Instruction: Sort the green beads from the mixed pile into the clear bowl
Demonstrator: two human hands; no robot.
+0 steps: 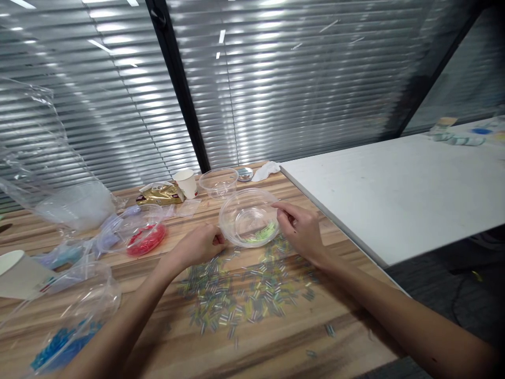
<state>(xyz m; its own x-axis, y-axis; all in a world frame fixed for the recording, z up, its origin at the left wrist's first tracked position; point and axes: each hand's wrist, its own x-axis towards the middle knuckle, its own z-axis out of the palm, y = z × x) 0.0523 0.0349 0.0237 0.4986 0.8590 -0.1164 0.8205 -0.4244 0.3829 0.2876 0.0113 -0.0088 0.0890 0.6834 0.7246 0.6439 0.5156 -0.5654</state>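
Note:
A clear round plastic bowl point(249, 217) with some pale green pieces point(265, 232) inside stands between my hands. My right hand point(299, 227) is at the bowl's right rim, thumb and forefinger pinched together; what they hold, if anything, is too small to tell. Beside the bowl's lower left edge, my left hand point(203, 242) has its fingers curled closed near the table, their tips mostly hidden. Many small tube-like pieces point(244, 295), greenish, yellow and clear, lie scattered on the wooden table in front of the bowl.
Left are a bowl of red pieces point(147, 239), a bowl of blue pieces point(65, 345), paper cups point(21, 273) and a plastic bag point(79, 202). Behind stand another clear bowl point(219, 184), a gold packet point(161, 193) and a tissue point(266, 170). A white table point(379, 195) adjoins on the right.

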